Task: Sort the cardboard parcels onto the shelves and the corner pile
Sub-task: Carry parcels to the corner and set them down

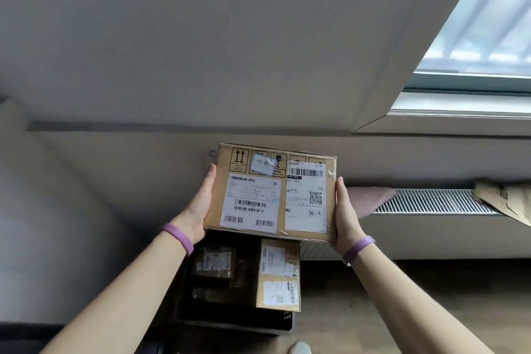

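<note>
Head view, the only one. Both my hands are on one cardboard parcel (273,195), held up in the air with its label face toward me. My left hand (201,204) grips the left edge and my right hand (346,210) grips the right edge. The thumbs lie along the sides and the fingers are hidden behind the box. The parcel is tilted a bit and touches nothing but my hands.

Below it a dark crate (230,322) sits on the floor. In it are a tall parcel (278,276) standing on edge and a small wrapped parcel (214,263). A radiator grille (431,201) runs along the wall to the right, with crumpled brown paper (505,198) at its far end. A window (474,23) is at upper right.

Judged step: carrying this parcel off to its spot. No shelf or corner pile is in frame, so I can't tell which one it goes to.

To do it well:
- Keep even pressure from both sides, or the box may twist out.
- Get the fingers well under the bottom face before turning.
- The arrows mark looks upright from here, so keep that edge up.
- Read the labels now while they face me, then turn my body, not just my arms.
- Lift clear of the tall parcel so I don't knock it.
- Set it down flat, don't drop it.
</note>
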